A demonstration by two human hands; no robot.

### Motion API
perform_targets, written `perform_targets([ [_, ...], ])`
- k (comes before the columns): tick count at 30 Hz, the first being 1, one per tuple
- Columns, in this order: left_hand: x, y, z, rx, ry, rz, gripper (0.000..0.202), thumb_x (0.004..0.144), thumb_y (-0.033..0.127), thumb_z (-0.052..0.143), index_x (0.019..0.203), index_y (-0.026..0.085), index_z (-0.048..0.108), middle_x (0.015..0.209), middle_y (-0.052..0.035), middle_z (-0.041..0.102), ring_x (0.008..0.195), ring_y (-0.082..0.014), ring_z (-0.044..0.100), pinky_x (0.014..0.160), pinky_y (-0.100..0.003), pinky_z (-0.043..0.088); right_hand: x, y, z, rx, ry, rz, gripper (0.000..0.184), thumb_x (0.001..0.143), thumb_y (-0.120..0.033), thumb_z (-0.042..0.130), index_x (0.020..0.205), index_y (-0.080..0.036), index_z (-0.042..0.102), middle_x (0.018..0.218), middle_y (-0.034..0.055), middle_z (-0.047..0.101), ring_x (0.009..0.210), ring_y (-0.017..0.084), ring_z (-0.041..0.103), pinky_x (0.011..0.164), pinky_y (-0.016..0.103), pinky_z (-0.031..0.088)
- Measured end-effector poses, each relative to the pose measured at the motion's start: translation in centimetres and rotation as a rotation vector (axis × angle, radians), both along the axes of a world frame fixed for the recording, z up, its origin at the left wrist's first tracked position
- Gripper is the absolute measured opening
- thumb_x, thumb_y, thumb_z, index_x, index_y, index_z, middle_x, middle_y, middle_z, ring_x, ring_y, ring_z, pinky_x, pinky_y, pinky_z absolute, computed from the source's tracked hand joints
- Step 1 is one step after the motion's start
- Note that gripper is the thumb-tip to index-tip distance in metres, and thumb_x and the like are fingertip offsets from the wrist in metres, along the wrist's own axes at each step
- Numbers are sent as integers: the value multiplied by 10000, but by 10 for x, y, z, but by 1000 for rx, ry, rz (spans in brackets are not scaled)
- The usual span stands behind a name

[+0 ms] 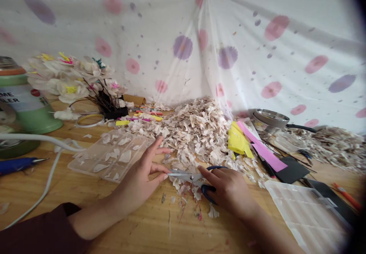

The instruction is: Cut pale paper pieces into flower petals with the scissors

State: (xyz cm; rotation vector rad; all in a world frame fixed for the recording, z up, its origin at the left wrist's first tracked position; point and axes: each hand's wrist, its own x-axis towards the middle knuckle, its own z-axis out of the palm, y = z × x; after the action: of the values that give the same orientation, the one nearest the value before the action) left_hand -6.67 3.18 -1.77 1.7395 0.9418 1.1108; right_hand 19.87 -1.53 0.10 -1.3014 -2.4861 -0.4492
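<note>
My right hand [230, 189] has its fingers in the dark handles of a pair of scissors [188, 176], whose blades point left. Thumb and finger of my left hand [143, 170] are pinched together at the blade tips; whatever lies between them is too small to make out. The other fingers of that hand stretch upward. Just beyond both hands rises a large heap of pale, papery petal-like flakes [197, 128], with loose pieces under the blades. Left of my left hand lies a clear compartment box [85, 157] with several flakes on it.
On the left are white-petalled flowers [71, 88], a green container [37, 109], a white cable [47, 187] and a blue pointed tool [17, 166]. On the right are yellow paper [238, 139], pink paper [268, 157], a metal pot [270, 119] and another clear compartment box [303, 212].
</note>
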Motion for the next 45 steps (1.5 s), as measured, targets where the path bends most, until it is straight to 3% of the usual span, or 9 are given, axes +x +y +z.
perform_targets([
  [11,1,0,1,-17,16,-19,854,827,127,603,1465,477,155,1353,-60,530,810,-159,719,840,-380,562,4,2,1,66,-65,17,485,702,-193,767,1172,-167,650,634,-20,646,533,168,567,521,299,282],
  [27,1,-1,0,-75,-41,-37,887,809,103,603,1461,496,147,1358,-46,525,794,-135,708,813,-355,568,6,3,3,114,-71,53,337,829,-208,672,1159,-158,632,641,-13,644,535,166,554,527,308,262],
  [36,2,-1,5,-179,-86,-30,923,771,96,634,1476,439,146,1371,-66,519,756,-114,685,767,-317,563,7,4,3,156,-75,78,250,941,-205,522,1156,-146,634,615,-8,607,528,156,511,539,308,237],
  [45,3,2,6,-324,-230,-88,1020,707,92,716,1488,419,148,1395,-113,508,721,-112,688,679,-262,548,8,2,7,164,-121,82,266,960,-176,480,1178,-137,627,608,-10,590,519,152,502,523,308,237],
])
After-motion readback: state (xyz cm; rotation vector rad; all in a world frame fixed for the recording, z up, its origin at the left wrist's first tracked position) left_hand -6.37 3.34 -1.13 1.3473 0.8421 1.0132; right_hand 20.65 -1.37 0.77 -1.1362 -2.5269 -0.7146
